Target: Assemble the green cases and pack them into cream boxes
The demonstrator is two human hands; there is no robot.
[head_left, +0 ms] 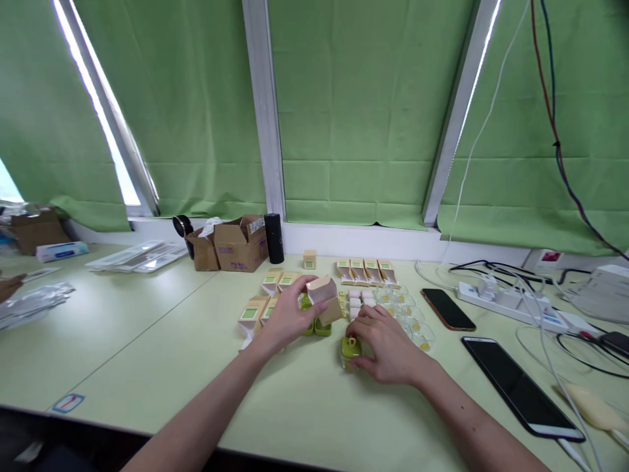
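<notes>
"Head view: what are the hands doing?"

"The left hand (pixel 287 318) grips a small carton (pixel 324 298), pale and tan, held tilted above some green pieces (pixel 323 328). The right hand (pixel 388 347) has fingers and thumb closed around a green-lidded jar (pixel 350 351) — upright, low over the pale green table (pixel 187 373). Whether its base touches the surface, I can't tell."

"Make the jar the clock's centre. What lies around it?"

"The held carton is at 11 o'clock. Pale blocks (pixel 354 303) sit near 12, with a row of four cartons (pixel 364 273) beyond them, between 12 and 1. Clear cups (pixel 403 309) with yellow inside cluster at 2 o'clock. More cartons with green labels (pixel 250 313) stand at 10."

"And farther out?"

"A dark phone (pixel 449 309) at 2, a larger phone (pixel 523 387) at 3. Between 10 and 11 — a cardboard box (pixel 240 248) beside a black cylinder (pixel 274 237). At 9, by the edge, part of what looks like another person's hand (pixel 10 287)."
</notes>
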